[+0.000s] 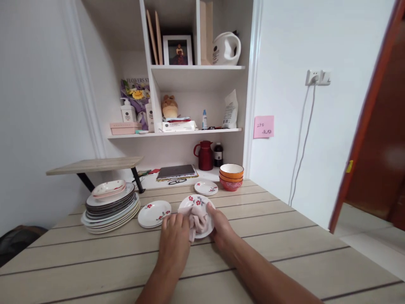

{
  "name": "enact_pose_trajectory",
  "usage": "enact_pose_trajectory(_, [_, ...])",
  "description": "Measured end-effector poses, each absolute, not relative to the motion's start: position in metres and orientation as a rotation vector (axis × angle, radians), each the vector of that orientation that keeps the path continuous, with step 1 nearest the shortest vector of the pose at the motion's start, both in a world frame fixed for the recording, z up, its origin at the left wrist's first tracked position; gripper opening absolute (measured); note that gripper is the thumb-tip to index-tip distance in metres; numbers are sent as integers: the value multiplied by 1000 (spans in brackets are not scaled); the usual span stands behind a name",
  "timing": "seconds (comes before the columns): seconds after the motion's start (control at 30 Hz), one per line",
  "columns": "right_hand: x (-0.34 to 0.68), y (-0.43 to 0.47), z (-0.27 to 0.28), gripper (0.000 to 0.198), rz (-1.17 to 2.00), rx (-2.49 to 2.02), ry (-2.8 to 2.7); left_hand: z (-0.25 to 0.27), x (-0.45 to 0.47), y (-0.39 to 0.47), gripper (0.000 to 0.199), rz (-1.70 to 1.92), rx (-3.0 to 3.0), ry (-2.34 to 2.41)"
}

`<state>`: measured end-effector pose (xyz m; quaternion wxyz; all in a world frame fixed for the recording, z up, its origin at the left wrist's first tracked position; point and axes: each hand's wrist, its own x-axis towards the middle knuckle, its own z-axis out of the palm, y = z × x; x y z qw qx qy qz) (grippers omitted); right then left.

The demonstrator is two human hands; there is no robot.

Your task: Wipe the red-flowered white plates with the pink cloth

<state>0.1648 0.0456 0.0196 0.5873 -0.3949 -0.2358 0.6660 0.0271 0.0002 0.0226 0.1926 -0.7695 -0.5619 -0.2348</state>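
A white plate with red flowers is tilted up off the table between my hands. My right hand grips its right rim, thumb on the upper face. A crumpled pale pink cloth lies on the plate's face. My left hand is closed at the plate's left edge, with a corner of the cloth at its fingers. Just left of it are flowered plates, stacked on the table. Behind the held plate sit smaller flowered plates.
A tall stack of plates stands at left, near a small raised shelf. Nested bowls are at the back right. Behind are a laptop, glasses, a red jug and a dark bottle.
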Motion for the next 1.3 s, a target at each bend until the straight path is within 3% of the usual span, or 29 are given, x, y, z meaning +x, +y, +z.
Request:
enact_pose_trajectory(0.3, [161,42,21,28,1586,-903,-608,10,22,9,41,-837,-2045,-1522])
enact_pose_trajectory(0.57, [159,44,11,23,1581,-786,-695,14,18,8,52,-756,-2526,-1314])
enact_pose_trajectory(0.67, [159,42,13,25,1615,-785,-678,21,24,2,53,-649,-2477,-1394])
enact_pose_trajectory(0.83, [157,40,17,26,1614,-904,-730,29,27,-5,34,-556,-2228,-1651])
enact_pose_trajectory(0.97, [157,40,16,31,1623,-980,-712,26,19,-1,42,-607,-2031,-1776])
enact_pose_trajectory(1.13, [159,47,11,35,1665,-978,-665,16,11,13,72,-1032,-2059,-1754])
enact_pose_trajectory(1.3, [161,54,9,34,1702,-946,-518,10,6,27,72,-1601,-2008,-1608])
